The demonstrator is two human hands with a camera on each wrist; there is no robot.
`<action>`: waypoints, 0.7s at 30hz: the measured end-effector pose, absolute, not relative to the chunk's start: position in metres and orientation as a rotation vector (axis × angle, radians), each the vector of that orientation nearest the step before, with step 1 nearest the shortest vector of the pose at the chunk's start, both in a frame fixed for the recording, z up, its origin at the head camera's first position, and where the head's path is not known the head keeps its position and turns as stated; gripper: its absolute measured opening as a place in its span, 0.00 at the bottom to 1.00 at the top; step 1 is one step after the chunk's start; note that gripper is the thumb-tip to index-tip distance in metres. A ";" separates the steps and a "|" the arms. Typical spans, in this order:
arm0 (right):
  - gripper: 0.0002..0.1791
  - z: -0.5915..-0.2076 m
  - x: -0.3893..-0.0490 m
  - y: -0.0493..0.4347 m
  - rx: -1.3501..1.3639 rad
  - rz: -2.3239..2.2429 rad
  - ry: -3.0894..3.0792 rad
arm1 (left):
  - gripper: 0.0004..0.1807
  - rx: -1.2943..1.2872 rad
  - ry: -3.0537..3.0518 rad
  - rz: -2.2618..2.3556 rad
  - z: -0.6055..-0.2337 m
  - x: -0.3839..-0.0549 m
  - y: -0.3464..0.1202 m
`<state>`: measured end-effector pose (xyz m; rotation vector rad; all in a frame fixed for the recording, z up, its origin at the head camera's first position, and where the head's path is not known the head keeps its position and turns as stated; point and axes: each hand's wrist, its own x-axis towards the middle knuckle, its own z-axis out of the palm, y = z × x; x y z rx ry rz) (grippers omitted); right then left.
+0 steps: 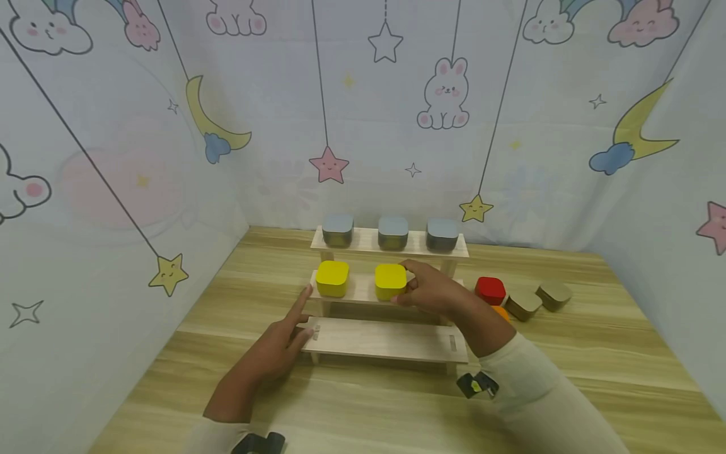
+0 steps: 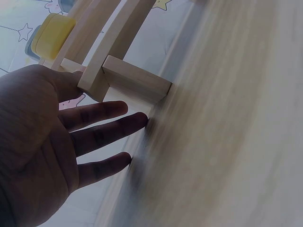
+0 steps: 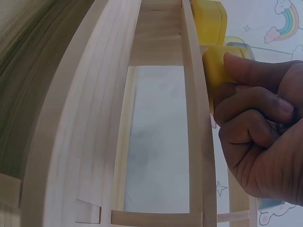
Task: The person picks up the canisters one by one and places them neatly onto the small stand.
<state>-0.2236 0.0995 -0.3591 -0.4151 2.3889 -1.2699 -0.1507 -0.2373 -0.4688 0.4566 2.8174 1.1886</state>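
Observation:
A wooden three-step rack (image 1: 386,337) stands on the table. On its middle step sit two yellow rounded-square blocks. My right hand (image 1: 437,291) pinches the right yellow block (image 1: 390,281) between thumb and fingers, low over that step; the right wrist view shows the remaining fingers curled in. The left yellow block (image 1: 332,279) stands alone near the step's left end. At the rack's left end is my left hand (image 1: 271,353), its fingers straight and spread. In the left wrist view the thumb of the left hand (image 2: 42,137) touches the end of a step, with the other fingers below it.
Three grey blocks (image 1: 393,233) stand in a row on the top step. To the right of the rack, on the wood-grain table (image 1: 590,353), lie a red block (image 1: 490,290), a partly hidden orange block (image 1: 501,312) and two tan blocks (image 1: 523,304). Printed curtains (image 1: 391,126) surround the table.

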 end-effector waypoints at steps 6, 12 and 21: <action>0.34 -0.362 -0.224 0.098 -0.402 -1.277 2.393 | 0.47 0.435 2.820 1.177 -0.469 -0.150 -0.237; 0.35 -0.361 -0.222 0.098 -0.401 -1.249 2.409 | 0.48 0.417 2.809 1.176 -0.469 -0.151 -0.236; 0.34 -0.358 -0.221 0.099 -0.417 -1.251 2.395 | 0.47 0.431 2.825 1.158 -0.468 -0.150 -0.237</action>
